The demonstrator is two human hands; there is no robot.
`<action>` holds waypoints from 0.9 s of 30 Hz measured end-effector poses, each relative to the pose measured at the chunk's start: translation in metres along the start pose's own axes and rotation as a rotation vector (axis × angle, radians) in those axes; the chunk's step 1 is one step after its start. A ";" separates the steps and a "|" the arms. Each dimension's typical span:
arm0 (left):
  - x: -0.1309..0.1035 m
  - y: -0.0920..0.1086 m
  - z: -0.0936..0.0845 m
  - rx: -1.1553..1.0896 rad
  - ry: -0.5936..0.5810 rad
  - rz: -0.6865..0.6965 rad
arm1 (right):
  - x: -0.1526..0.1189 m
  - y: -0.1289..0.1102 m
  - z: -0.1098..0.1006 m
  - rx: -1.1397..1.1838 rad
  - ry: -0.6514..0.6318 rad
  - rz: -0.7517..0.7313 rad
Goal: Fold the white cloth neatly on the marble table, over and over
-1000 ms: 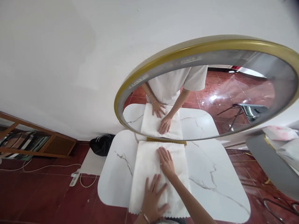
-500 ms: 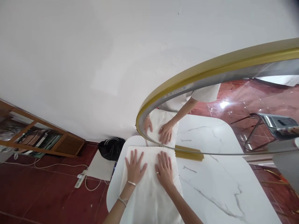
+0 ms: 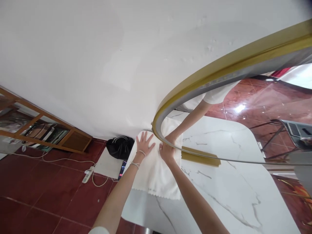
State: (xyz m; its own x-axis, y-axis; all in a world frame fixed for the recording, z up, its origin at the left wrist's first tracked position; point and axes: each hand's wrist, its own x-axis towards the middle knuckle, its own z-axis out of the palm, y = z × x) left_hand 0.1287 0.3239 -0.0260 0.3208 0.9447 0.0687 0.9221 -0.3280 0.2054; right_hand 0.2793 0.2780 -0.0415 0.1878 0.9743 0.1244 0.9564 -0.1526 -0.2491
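A white cloth (image 3: 158,182) with a scalloped edge lies on the white marble-patterned table (image 3: 219,185), slightly rumpled near its front. On its far left part, my left hand (image 3: 145,146) rests flat with fingers spread. My right hand (image 3: 167,152), wearing a ring, presses on the cloth at the lower rim of a gold-framed mirror (image 3: 195,86). Its fingers are partly hidden there and merge with their reflection, but it looks flat and holds nothing. The mirror reflects my right arm and part of the cloth.
A gold mirror base (image 3: 201,157) sits on the table beside the cloth. To the left are a black bag (image 3: 119,148), a phone (image 3: 122,169), a power strip (image 3: 87,175) with cables on the red tiled floor, and a wooden shelf (image 3: 75,141). A white wall stands behind.
Both hands have moved forward toward the wall, and the cloth has shifted with them. Its near scalloped edge and bare table in front now show. The camera view has also shifted.
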 end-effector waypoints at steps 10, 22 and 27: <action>-0.131 -0.038 -0.007 0.006 0.146 -0.033 | -0.068 -0.037 -0.003 0.158 0.015 -0.382; -0.252 0.024 -0.009 0.131 0.114 0.073 | -0.213 0.006 -0.038 0.044 -0.024 -0.456; -0.194 0.076 0.000 0.035 0.015 0.306 | -0.213 0.059 -0.042 -0.040 0.089 -0.207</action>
State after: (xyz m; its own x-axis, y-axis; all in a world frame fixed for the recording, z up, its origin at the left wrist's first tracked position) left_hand 0.1367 0.1157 -0.0240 0.5816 0.8018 0.1371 0.7902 -0.5969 0.1388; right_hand 0.3047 0.0550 -0.0423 0.0038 0.9673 0.2534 0.9843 0.0411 -0.1717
